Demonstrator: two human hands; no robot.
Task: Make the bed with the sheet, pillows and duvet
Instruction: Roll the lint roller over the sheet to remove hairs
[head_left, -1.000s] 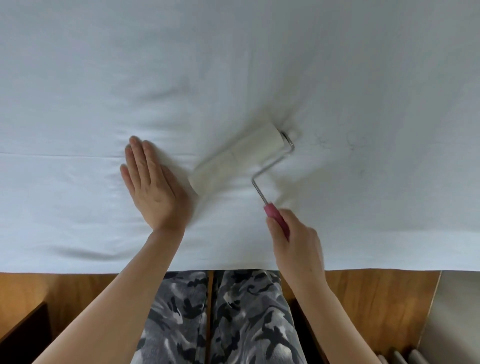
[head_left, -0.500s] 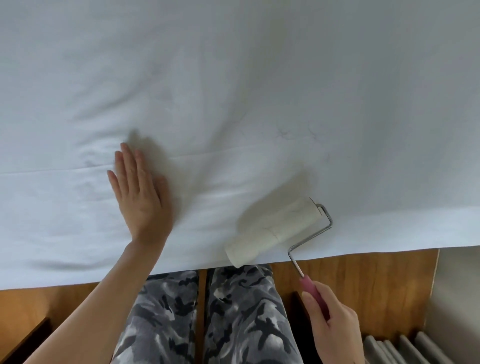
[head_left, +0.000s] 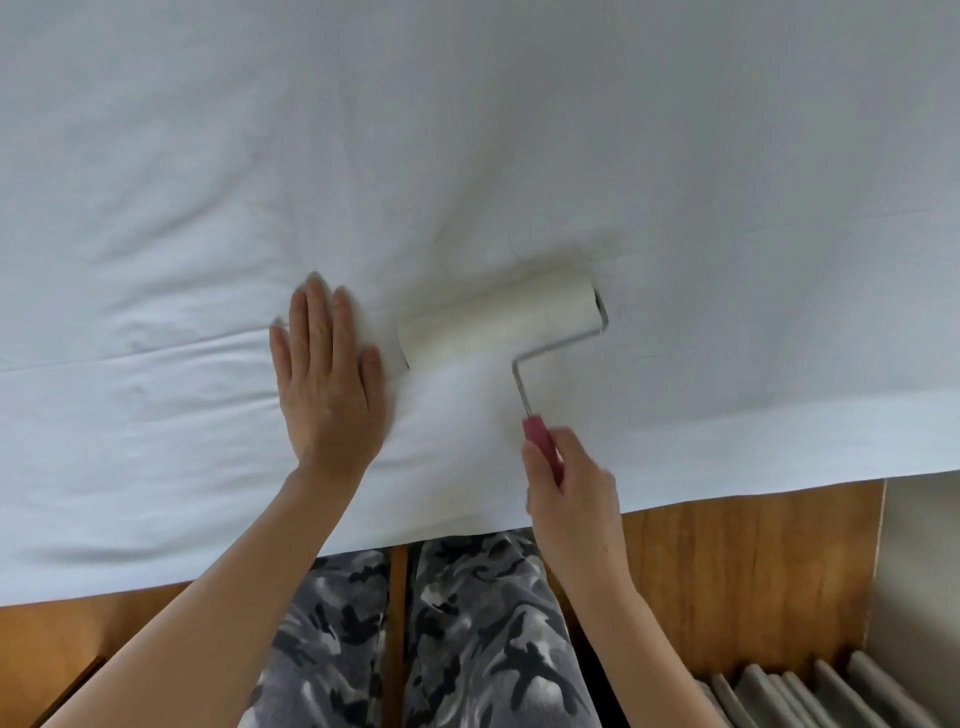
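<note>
A white sheet (head_left: 519, 130) covers the bed and fills most of the head view, with soft creases at the left and a few fine hairs near the middle. My left hand (head_left: 327, 379) lies flat on the sheet, fingers straight, pressing it down. My right hand (head_left: 569, 486) grips the pink handle of a lint roller (head_left: 498, 325). The roller's white drum rests on the sheet just right of my left hand's fingers. No pillows or duvet are in view.
The sheet's hem hangs over a wooden bed side (head_left: 727, 561) along the bottom. My legs in camouflage trousers (head_left: 441, 634) stand against it. Grey slats (head_left: 810, 696) show at the lower right, and a dark edge (head_left: 67, 696) at the lower left.
The roller went from up on the sheet down to the hem, then back up onto the sheet beside my left hand. My left hand stayed flat on the sheet.
</note>
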